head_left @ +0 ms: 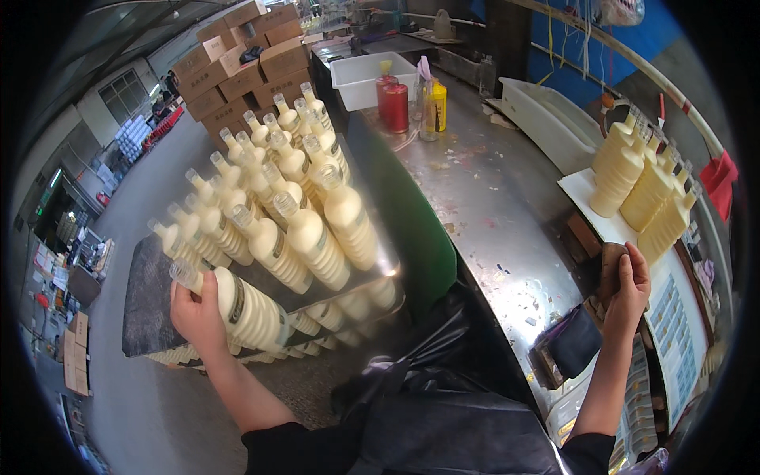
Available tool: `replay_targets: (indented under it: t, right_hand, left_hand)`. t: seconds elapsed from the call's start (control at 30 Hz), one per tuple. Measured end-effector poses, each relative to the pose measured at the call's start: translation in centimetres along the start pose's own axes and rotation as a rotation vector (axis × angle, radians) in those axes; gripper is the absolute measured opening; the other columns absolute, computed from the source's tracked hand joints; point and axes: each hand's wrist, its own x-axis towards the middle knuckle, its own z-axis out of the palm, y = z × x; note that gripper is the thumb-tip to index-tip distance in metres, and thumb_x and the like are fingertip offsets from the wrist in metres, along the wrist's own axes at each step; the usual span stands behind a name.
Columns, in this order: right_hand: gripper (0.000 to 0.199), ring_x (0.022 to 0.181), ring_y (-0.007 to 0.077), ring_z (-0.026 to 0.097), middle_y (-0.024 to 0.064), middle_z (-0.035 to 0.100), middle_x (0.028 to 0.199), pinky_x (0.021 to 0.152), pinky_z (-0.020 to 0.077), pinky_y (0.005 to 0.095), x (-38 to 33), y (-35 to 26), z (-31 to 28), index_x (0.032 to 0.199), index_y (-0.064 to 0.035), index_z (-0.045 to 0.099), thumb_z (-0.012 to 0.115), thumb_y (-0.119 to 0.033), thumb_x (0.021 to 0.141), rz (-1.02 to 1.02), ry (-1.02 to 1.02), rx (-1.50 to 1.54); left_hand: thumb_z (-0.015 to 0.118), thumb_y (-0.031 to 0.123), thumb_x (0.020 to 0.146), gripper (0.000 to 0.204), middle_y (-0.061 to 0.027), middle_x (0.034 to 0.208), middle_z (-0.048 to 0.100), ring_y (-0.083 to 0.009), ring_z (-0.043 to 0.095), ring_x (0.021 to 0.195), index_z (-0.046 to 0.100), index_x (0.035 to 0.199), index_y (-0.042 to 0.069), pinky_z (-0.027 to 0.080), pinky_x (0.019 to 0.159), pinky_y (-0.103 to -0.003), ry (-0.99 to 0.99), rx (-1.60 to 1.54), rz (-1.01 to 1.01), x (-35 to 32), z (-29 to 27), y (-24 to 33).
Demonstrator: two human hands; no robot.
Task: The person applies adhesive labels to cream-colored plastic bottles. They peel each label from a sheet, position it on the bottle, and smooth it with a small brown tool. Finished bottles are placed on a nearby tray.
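Note:
My left hand [198, 313] grips a cream-coloured bottle [249, 310] with a clear cap, lying on its side at the near edge of a grey board [146, 297]. Several rows of the same bottles [293, 190] lean on that board, with more bottles under it. My right hand [629, 289] rests on a brown block [609, 265] at the edge of a white board [586, 198] on the steel table. A cluster of cream bottles [645, 186] stands upright on that white board, just beyond my fingers.
A steel table [491, 190] runs between the two stacks. On it stand a white tub [360, 75], two red cans [393, 103], a yellow bottle [438, 107] and a white tray [546, 119]. Cardboard boxes [245, 71] are piled behind. A dark pouch [574, 344] lies near my right wrist.

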Motion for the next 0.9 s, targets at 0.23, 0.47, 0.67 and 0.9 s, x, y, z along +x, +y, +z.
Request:
replay_targets:
  t: [0.23,0.47,0.67,0.9]
  right_hand:
    - [0.029,0.102,0.0094,0.065,0.0041,0.071,0.114,0.093,0.0491,0.0233,-0.4,0.5,0.1,0.128,-0.0013,0.067,0.067,-0.013,0.101,0.052,-0.026,-0.072]
    - [0.028,0.104,0.0104,0.065,0.0051,0.072,0.115,0.094,0.0496,0.0238,-1.5,1.7,-2.1,0.127,-0.0005,0.067,0.066,-0.010,0.101,0.078,0.002,-0.154]
    - [0.029,0.096,0.0105,0.066,0.0050,0.072,0.108,0.085,0.0520,0.0246,-3.4,-0.1,-1.2,0.125,-0.0004,0.067,0.068,-0.010,0.098,0.124,0.039,-0.208]
    - [0.029,0.087,0.0074,0.065,0.0034,0.072,0.099,0.079,0.0527,0.0228,-3.8,-2.8,-4.2,0.125,-0.0002,0.066,0.069,-0.008,0.097,0.243,0.158,0.036]
  left_hand:
    - [0.071,0.034,0.092,0.035,-0.0148,0.104,0.066,-0.0392,0.062,0.100,0.069,0.106,0.002,0.047,0.087,-0.048,0.032,0.278,0.043,2.5,4.8,-7.1]
    - [0.071,0.035,0.092,0.038,-0.0184,0.107,0.066,-0.0424,0.062,0.104,0.069,0.110,0.002,0.048,0.090,-0.050,0.052,0.295,0.047,4.1,9.9,-11.5]
    - [0.080,0.036,0.088,0.052,-0.0210,0.121,0.070,-0.0381,0.068,0.109,0.066,0.126,0.002,0.052,0.094,-0.046,-0.030,0.189,-0.191,4.8,9.3,-12.2]
    - [0.073,0.014,0.095,0.052,-0.0181,0.132,0.061,-0.0316,0.057,0.123,0.053,0.140,-0.002,0.043,0.109,-0.043,0.451,-0.131,0.404,1.8,13.8,4.6]
